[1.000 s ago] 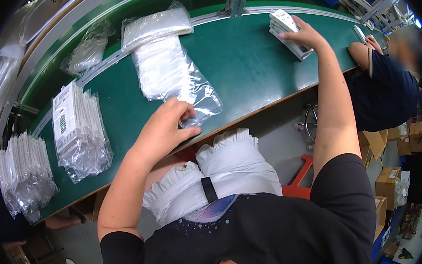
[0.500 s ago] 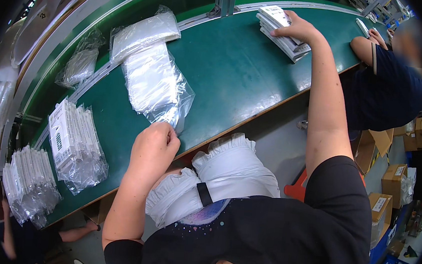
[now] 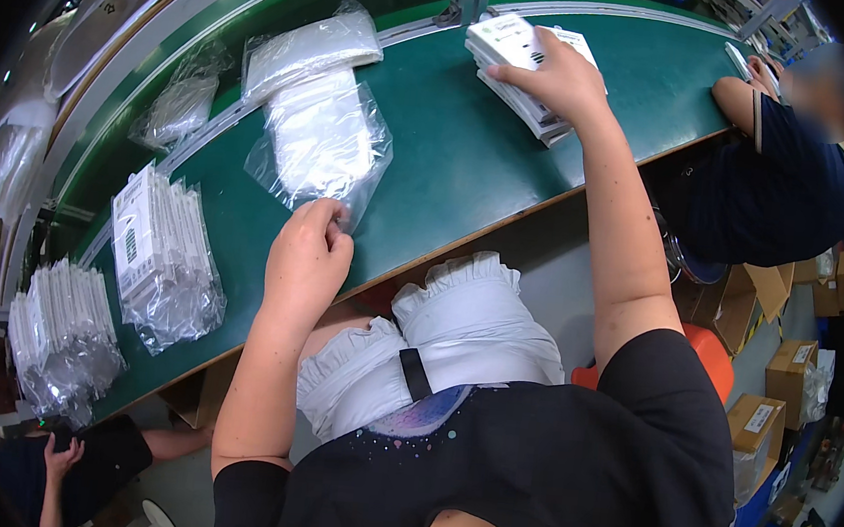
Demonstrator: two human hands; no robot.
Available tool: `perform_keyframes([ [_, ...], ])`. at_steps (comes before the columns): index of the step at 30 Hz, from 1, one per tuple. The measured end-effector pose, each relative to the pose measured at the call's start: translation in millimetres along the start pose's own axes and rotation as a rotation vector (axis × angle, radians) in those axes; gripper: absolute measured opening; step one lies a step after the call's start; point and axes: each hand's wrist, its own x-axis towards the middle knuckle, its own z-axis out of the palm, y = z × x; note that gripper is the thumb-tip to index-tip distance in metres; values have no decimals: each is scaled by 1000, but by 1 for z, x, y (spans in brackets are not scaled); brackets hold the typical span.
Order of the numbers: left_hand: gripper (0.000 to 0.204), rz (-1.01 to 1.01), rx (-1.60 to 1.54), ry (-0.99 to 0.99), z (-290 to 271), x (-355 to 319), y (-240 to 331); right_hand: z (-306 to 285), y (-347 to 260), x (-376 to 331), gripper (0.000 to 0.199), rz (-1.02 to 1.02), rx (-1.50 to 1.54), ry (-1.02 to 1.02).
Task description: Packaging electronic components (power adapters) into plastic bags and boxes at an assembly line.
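Note:
My left hand [image 3: 309,259] pinches the near edge of a clear plastic bag [image 3: 364,148], which lies at the front of a pile of clear bags [image 3: 318,134] on the green table. My right hand [image 3: 558,80] is closed around a thin white printed box [image 3: 507,38], thumb on the near side and fingers over its top. That box is lifted at an angle on a stack of similar flat white boxes [image 3: 540,123]. Whether its lower edge still touches the stack is hidden.
Two rows of bagged white flat boxes, one row [image 3: 167,251] and another [image 3: 65,333], stand at the table's left end. A folded bundle of bags [image 3: 315,53] lies behind the pile. A co-worker [image 3: 770,184] sits at the right; cardboard boxes [image 3: 757,428] stand on the floor.
My right hand has shifted left and toward me, drawing a white box along from the stack. My left hand has moved slightly up, pulling at the bag's edge, which has spread wider.

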Motion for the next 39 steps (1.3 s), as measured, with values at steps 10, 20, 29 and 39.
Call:
perform_keyframes([
  [10,9,-6,-187,14,-8,-5,1,15,-32,-100,72,14,1866,-588],
  [20,13,-17,-339,81,-6,-6,-2,44,-71,-148,66,91,1946,-1223],
  [29,7,-344,-896,32,-11,-11,-21,52,-79,-130,59,60,1673,-1098],
  [39,12,-156,-634,186,-19,-13,-18,60,-108,-145,46,12,1568,-586],
])
